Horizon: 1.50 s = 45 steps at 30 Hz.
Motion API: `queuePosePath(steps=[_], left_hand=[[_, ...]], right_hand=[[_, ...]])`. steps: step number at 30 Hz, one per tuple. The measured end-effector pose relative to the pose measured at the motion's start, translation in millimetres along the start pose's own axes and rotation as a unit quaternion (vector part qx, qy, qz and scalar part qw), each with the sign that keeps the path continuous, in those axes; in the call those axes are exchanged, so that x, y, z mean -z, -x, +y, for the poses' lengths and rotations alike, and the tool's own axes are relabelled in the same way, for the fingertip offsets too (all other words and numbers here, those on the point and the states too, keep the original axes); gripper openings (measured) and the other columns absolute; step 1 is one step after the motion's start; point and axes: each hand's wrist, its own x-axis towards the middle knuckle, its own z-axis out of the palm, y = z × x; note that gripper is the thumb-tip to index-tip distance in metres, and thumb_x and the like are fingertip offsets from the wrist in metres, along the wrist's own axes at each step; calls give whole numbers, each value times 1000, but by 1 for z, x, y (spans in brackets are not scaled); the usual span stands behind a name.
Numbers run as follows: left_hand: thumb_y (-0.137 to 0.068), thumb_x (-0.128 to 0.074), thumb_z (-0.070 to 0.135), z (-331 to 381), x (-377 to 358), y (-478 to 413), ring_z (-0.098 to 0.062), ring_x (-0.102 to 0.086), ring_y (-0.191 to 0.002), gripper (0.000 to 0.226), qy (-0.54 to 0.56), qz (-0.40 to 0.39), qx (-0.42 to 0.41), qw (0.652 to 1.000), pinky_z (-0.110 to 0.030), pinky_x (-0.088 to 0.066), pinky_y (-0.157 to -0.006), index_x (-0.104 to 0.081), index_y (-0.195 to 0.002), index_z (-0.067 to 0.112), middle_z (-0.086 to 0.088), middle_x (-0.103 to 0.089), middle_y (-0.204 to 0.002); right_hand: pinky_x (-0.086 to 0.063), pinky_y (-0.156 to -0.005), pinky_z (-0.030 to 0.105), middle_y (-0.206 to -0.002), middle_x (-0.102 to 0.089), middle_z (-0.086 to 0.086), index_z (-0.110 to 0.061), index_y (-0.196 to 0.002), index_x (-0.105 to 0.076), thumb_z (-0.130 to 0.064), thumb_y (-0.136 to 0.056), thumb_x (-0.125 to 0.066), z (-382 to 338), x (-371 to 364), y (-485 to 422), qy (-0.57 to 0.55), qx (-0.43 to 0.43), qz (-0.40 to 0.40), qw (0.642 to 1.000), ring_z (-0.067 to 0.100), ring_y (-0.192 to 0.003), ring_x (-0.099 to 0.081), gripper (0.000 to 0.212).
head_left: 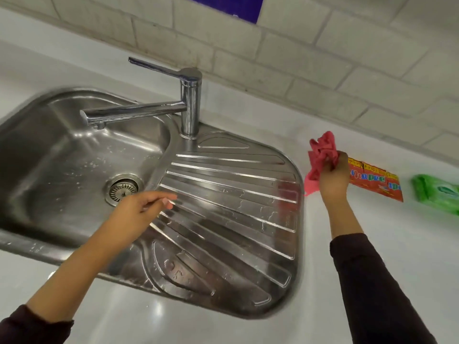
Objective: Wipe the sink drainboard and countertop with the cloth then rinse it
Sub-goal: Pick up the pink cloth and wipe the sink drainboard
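A pink cloth [320, 150] is bunched in my right hand [334, 178], held just above the white countertop [323, 269] to the right of the steel drainboard [231, 209]. The cloth's lower end hangs down near the drainboard's right rim. My left hand [141, 212] hovers over the seam between the sink bowl [62, 155] and the drainboard, fingers loosely curled and holding nothing. The ribbed drainboard carries water streaks and droplets. The chrome tap [190, 103] stands at the back, its spout turned left over the bowl, with no water running.
A red printed packet [375, 182] lies on the counter just right of the cloth. A green wipes pack [437, 194] sits further right. A tiled wall [298, 45] runs behind the counter. The drain strainer [123, 189] is in the bowl.
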Motion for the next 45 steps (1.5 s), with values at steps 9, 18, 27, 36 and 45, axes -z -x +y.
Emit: queuePosePath(steps=[9, 18, 27, 36, 45], left_hand=[[-87, -51, 44, -37, 41, 8, 8, -64, -90, 22, -17, -89, -60, 994, -11, -46, -80, -64, -94, 60, 25, -71, -91], [-93, -52, 29, -85, 84, 29, -1, -64, -94, 37, -44, -185, -84, 978, -25, -47, -91, -60, -91, 65, 28, -69, -91], [-94, -54, 24, -93, 100, 37, 3, -64, -87, 30, 0, -196, -56, 979, -11, -45, -82, -63, -95, 53, 25, -69, -90], [-94, -54, 23, -99, 104, 40, -2, -65, -88, 34, -1, -155, -34, 987, -31, -51, -87, -60, -95, 56, 28, -68, -90], [-94, -52, 24, -99, 103, 41, 9, -60, -91, 31, -3, -158, -28, 987, -11, -43, -77, -57, -97, 54, 26, -68, -88]], right_hand=[[-57, -81, 31, -88, -69, -4, -16, -111, -54, -23, -99, -40, -63, 30, 162, -500, -233, 23, 834, 10, -81, -68, 20], [-52, -88, 31, -116, -59, 4, -17, -126, -44, -28, -95, -46, -94, 15, 319, -338, -258, 33, 905, 17, -106, -60, 33], [-35, -101, 40, -129, -48, 3, -32, -113, -63, -28, -85, -62, -86, -24, 343, 196, -5, -211, 958, 20, -115, -41, 28], [-33, -105, 39, -134, -36, 0, -40, -116, -59, -35, -88, -55, -86, -35, 354, 149, -26, -282, 947, 23, -120, -37, 29], [-42, -75, 34, -94, -54, 17, -4, -97, -67, 11, -61, -50, -93, -77, 346, 161, 3, -212, 964, 36, -89, -51, 42]])
